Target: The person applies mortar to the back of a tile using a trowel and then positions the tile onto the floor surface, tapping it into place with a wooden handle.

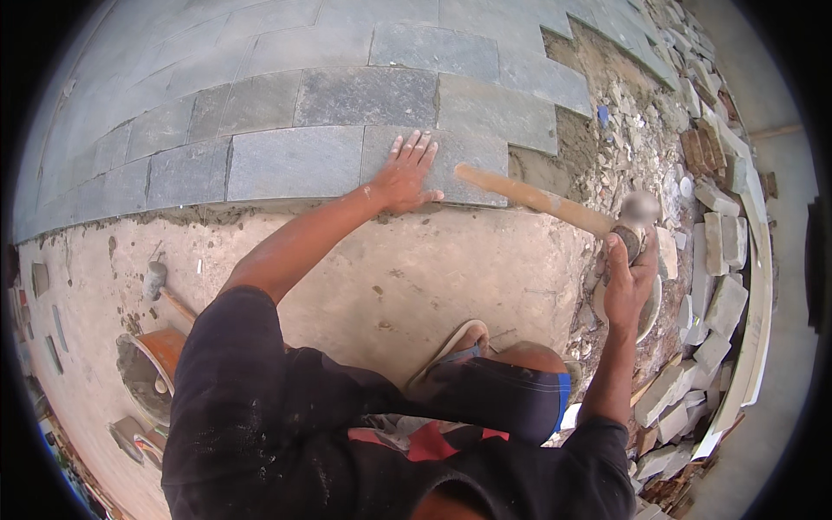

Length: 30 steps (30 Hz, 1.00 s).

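My left hand (405, 178) lies with fingers spread on a grey stone tile (472, 149) at the near edge of the laid paving. In my right hand (631, 276) is a mallet (537, 196), gripped at its head end. Its wooden handle points left, and the tip is over the right part of that same tile. Part of the mallet head is blurred and covered by my fingers. Beyond the tile, more grey tiles (368, 95) lie in staggered rows. Wet mortar (542, 169) shows beside the tile's right edge.
To the left lie a second mallet (154, 282) and an orange bucket (165, 351) smeared with mortar. Rubble (633, 130) and stacked stone pieces (726, 308) line the right side along a wall. My sandalled foot (468, 338) rests on the bare concrete floor (381, 277).
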Tool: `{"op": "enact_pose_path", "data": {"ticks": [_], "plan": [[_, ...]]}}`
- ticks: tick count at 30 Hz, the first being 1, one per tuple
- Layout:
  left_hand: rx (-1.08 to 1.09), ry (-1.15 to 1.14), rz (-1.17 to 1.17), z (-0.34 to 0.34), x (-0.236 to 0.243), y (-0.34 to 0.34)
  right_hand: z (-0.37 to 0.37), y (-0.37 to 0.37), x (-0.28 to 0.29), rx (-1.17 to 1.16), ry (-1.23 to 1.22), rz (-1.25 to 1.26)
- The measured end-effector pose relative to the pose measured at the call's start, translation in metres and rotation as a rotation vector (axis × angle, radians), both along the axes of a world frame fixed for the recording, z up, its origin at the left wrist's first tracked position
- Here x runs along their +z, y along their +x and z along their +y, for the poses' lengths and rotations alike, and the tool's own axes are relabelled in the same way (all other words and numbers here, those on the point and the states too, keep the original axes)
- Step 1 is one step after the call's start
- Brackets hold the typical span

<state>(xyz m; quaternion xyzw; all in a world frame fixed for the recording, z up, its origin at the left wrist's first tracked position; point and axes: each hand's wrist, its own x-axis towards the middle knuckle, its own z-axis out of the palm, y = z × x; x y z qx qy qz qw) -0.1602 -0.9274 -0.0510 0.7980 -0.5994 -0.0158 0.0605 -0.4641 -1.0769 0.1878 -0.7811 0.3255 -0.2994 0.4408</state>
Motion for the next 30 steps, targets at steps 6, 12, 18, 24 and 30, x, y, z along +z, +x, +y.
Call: {"op": "enact_pose_path", "data": {"ticks": [6,12,18,24,30], "plan": [[0.012,0.032,-0.018,-0.009,-0.007,-0.003,-0.006,0.01,-0.018,0.058,-0.317,0.302],[0.027,0.046,-0.021,-0.002,-0.007,0.002,-0.005,0.033,-0.002,0.045,-0.498,0.251],[0.034,-0.017,-0.026,-0.008,-0.009,0.006,-0.003,0.046,-0.003,0.071,-0.516,0.373],[0.043,0.014,-0.008,-0.003,-0.01,-0.003,-0.003,0.037,-0.009,-0.032,-0.442,0.344],[0.05,0.0,-0.004,-0.006,-0.009,-0.002,-0.003,0.024,-0.015,-0.068,-0.595,0.284]]}}
